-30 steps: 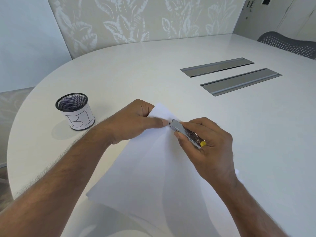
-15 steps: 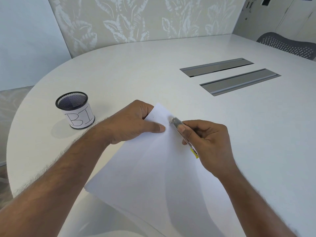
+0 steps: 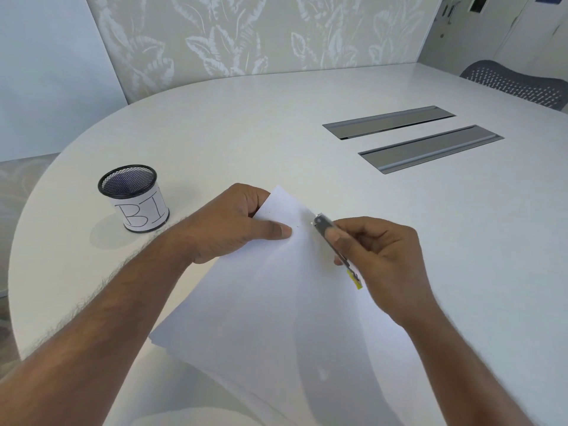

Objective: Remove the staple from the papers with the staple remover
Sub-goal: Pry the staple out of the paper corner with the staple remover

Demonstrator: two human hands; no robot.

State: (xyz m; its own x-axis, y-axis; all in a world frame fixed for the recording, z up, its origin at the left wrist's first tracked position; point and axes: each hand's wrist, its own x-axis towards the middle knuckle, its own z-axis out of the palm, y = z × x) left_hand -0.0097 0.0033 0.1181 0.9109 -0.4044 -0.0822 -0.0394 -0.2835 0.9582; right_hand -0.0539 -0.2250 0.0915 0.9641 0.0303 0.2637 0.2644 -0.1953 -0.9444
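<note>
A stack of white papers lies on the white table, one corner pointing away from me. My left hand grips that far corner, thumb on top and fingers curled under the edge. My right hand holds a slim metal staple remover with a yellow rear end, its tip just right of the corner. Small dark marks show on the paper near my left thumb tip; I cannot tell whether a staple sits there.
A black mesh cup with a paper label reading "BI" stands to the left. Two metal cable hatches are set into the table at the back right. A grey mesh chair stands at the far right.
My right hand has drawn the staple remover's tip away from my left thumb to the right and turned the tool more upright. My left hand kept its hold on the corner.
</note>
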